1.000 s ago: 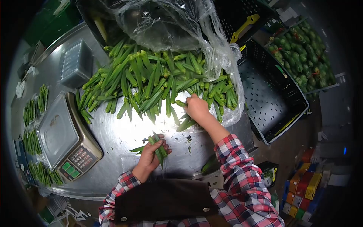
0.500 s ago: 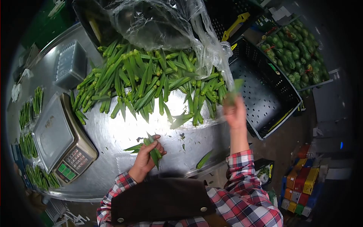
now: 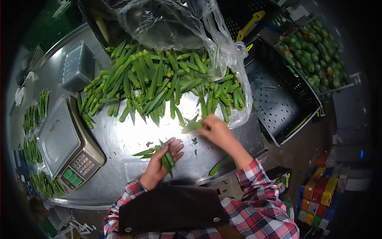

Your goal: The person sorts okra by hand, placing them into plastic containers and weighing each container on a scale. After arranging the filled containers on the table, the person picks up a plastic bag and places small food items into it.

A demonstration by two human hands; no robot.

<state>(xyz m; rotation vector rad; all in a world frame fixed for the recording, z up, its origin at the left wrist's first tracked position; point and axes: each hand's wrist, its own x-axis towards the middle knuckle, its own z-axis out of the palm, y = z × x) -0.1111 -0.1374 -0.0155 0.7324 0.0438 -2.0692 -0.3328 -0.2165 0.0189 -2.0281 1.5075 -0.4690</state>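
Observation:
Several okra pods (image 3: 167,161) rest in my left hand (image 3: 158,162), held by the thumb against the palm while the fingers are partly spread. A few more pods (image 3: 144,152) stick out on the table just left of that hand. My right hand (image 3: 218,131) reaches across the table with its fingers pinched on an okra pod (image 3: 190,126), slightly blurred. Beyond both hands lies a large okra heap (image 3: 147,79), spilling from a clear plastic bag (image 3: 167,28). One single okra pod (image 3: 216,167) lies near the table's front edge.
A weighing scale (image 3: 59,135) stands at left, with packed okra trays (image 3: 34,151) beyond it and stacked clear trays (image 3: 77,65) behind. Right of the table is a black crate (image 3: 278,107) with one thin green piece inside. A crate of green produce (image 3: 314,55) stands farther right.
My right hand has come back from the black crate to the table and pinches an okra pod there. A green piece now lies in the crate. My left fingers have loosened somewhat.

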